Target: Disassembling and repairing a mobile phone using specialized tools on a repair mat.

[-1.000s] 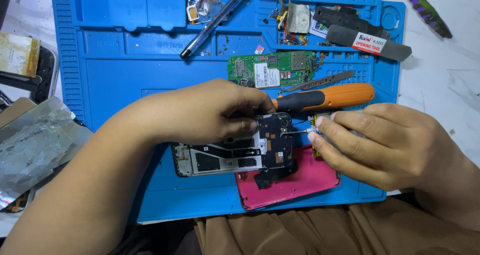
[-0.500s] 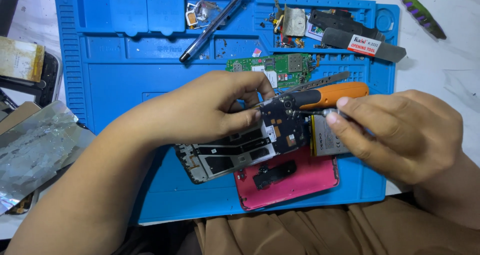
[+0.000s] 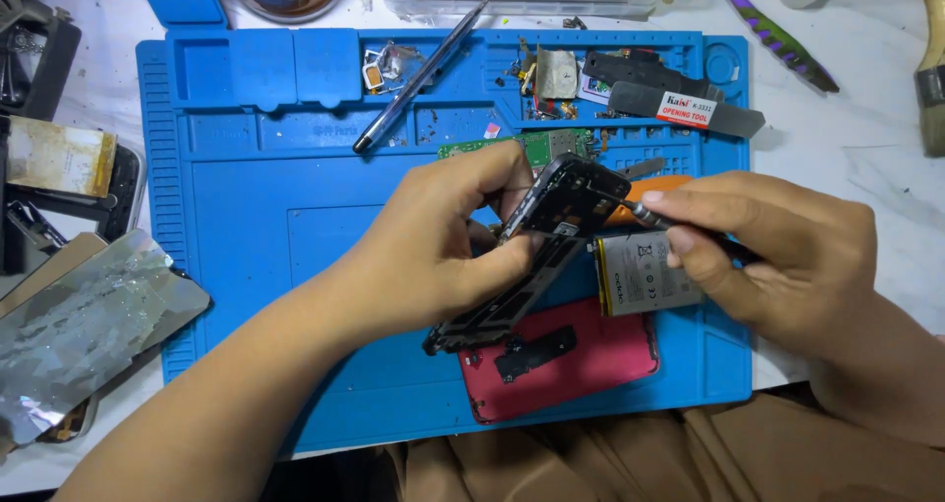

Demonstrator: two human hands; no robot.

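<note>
- Left hand (image 3: 443, 246): fingers and thumb clamped on a black phone frame (image 3: 536, 256), which is lifted off the blue work mat (image 3: 266, 256) and tilted steeply, its upper end raised and its lower end low, near the mat.
- Right hand (image 3: 768, 256): fingers closed around a slim metal tool (image 3: 645, 210); the tip meets the upper end of the frame. The tool's handle is hidden inside the hand, so its kind cannot be told for certain.
- Below the frame: a red phone back cover (image 3: 581, 359) lies flat on the mat, with a small black part (image 3: 536, 352) resting on it.
- Just beside the right hand: a grey battery (image 3: 645, 271) lies on the mat, overlapping the red cover's upper edge.
- Behind the hands: a green circuit board (image 3: 541, 148), partly hidden by the left hand's fingers.
- Upper mat: a dark pen-shaped tool (image 3: 418, 79) lies slantwise; a flat metal opening tool (image 3: 689, 108) lies at the upper right.
- Left of the mat: a crinkled silver foil sheet (image 3: 89, 315) on the white table.
</note>
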